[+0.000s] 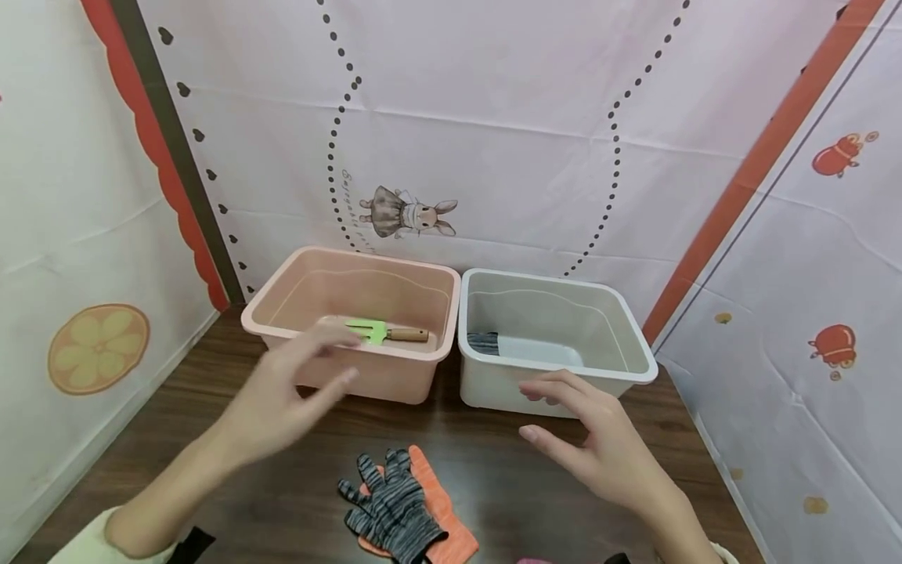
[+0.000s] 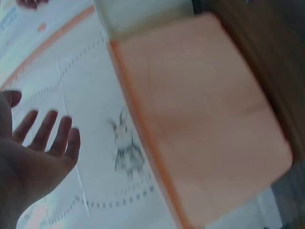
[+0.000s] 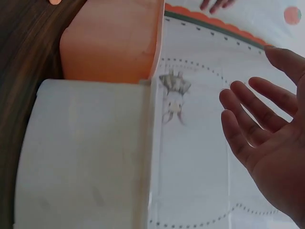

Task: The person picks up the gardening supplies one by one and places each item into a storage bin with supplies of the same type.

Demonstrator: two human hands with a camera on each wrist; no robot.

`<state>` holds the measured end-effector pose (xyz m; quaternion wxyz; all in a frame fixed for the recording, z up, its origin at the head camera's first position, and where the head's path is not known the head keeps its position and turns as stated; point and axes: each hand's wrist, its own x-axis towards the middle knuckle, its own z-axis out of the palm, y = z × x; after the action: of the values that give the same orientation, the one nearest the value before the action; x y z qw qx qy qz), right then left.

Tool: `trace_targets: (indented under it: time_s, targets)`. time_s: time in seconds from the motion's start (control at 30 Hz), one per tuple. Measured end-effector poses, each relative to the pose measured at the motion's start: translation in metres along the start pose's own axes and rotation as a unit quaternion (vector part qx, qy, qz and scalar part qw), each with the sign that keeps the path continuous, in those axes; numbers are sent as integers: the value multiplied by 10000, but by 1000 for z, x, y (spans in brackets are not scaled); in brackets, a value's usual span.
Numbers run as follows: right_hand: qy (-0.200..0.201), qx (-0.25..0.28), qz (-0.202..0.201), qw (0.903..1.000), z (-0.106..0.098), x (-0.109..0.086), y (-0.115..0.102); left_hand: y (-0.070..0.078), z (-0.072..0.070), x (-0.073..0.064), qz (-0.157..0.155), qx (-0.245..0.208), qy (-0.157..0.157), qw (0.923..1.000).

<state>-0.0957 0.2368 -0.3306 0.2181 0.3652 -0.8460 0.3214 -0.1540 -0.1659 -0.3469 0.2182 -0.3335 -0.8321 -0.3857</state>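
From afar, I hover my left grip (image 1: 285, 399) by the pink bin (image 1: 395, 380) and right grip (image 1: 588, 439) near the grey bin (image 1: 493, 388), both empty, fingers parted; sorting seems underway, and the dark striped glove (image 1: 395, 509) on the surface (image 1: 514, 489) likely calls for a downward reach.

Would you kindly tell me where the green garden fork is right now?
In the head view, the green garden fork lies inside the pink bin, left of the grey bin, just beyond the left hand.
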Motion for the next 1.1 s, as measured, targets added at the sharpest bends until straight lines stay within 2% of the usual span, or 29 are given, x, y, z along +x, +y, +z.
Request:
trace_targets:
  time_s: [0.03,0.1,0.27,0.33,0.4,0.5,0.6,0.7,0.83,1.03,1.1]
  targets:
    - [73,53,4,10000,-1,-3,1,4,6,-4,59,-72,-254,9996]
    - [173,206,52,9996,-4,-10,4,10,20,-14,236,-173,-555,9980]
    - [379,488,198,9979,-12,-32,13,17,52,-39,602,-292,-777,9947]
    - [461,521,313,9971,-19,-39,18,18,63,-49,522,-312,-991,9932]
    - [538,488,438,9964,-28,-44,23,17,72,-58,319,-277,-1335,9901]
    - [599,469,703,9946,-43,-48,32,13,83,-70,20,-202,-1906,9815]
    - [614,565,1107,9903,-58,-50,44,6,91,-78,-92,-236,-2251,9740]
    - [702,613,1518,9840,-69,-52,58,0,99,-86,-25,-221,-2339,9720]
    - [980,388,1691,9800,-79,-52,81,-7,107,-89,83,94,-2340,9721]
    - [1205,63,1787,9765,-84,-48,114,-21,112,-88,-365,97,-2631,9640]
    - [1193,14,1838,9757,-85,-47,124,-27,113,-88,-388,105,-2703,9619]
